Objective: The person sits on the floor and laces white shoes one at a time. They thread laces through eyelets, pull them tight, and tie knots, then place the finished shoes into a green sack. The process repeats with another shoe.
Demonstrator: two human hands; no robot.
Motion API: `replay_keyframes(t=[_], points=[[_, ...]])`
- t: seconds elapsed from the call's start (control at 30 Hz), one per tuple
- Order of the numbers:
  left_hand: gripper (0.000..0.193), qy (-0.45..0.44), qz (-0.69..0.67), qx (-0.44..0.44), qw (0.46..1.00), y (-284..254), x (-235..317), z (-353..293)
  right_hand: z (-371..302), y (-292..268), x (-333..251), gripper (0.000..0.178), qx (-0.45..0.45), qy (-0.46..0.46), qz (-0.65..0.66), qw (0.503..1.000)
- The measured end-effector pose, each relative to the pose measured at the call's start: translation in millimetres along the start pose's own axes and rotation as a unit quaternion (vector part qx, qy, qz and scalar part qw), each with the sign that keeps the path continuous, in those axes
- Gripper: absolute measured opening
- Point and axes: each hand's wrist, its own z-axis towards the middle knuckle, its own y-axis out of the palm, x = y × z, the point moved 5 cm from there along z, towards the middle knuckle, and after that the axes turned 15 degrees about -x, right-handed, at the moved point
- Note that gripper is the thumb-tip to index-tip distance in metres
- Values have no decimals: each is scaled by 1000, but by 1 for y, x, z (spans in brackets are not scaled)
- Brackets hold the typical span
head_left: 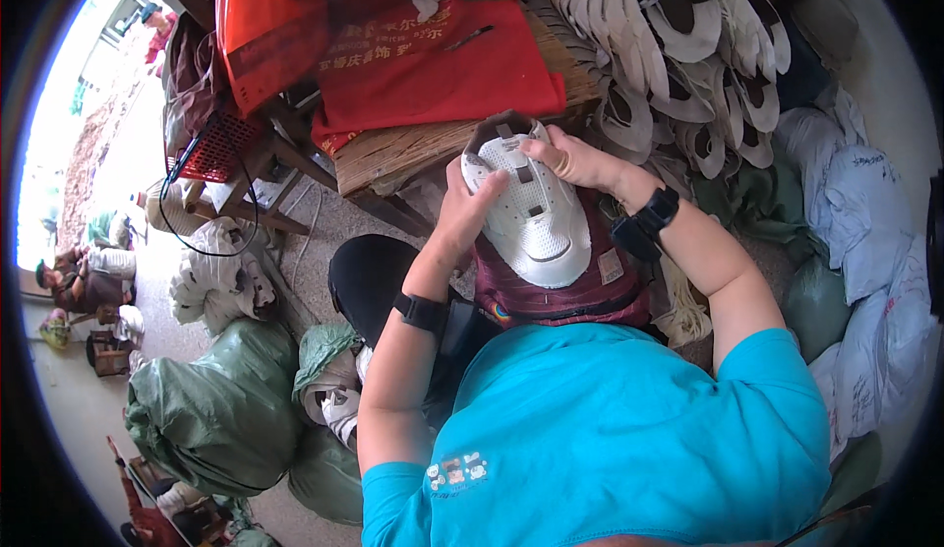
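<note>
Shoe upper: white perforated piece (554,211), toe toward the wearer; I see it held over the maroon cloth (615,296) in the lap, near the wooden bench (393,171).
Left hand: (470,203) grips the upper's left side, thumb on top; I cannot make out every finger.
Right hand: (578,158) holds the right side by the opening, fingers partly hidden.
Bench top: red bag (433,80), lying flat.
Beyond, right: bundled pale uppers (610,26).
Floor, left: green sack (216,404).
</note>
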Motion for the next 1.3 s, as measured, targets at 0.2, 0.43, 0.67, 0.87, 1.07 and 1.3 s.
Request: replay_keyframes(t=[0.2, 0.43, 0.67, 0.87, 1.07, 1.3], points=[[85, 8, 0, 2, 1000, -2, -32, 13, -3, 1, -3, 67, 17, 7, -86, 996], [82, 10, 33, 40, 999, -7, -45, 19, -32, -27, 101, 70, 23, 68, 152, 986], [73, 50, -11, 32, 998, -14, -63, 13, -179, -60, 314, 30, 159, 350, 141, 912], [85, 9, 2, 41, 999, 1, -32, 6, -268, -15, 432, 18, 295, 437, 266, 807], [95, -12, 28, 57, 998, -1, -32, 0, -248, 0, 432, 25, 278, 428, 138, 849], [93, 0, 13, 38, 999, -2, -35, 5, -273, -13, 446, 22, 220, 445, 43, 867]])
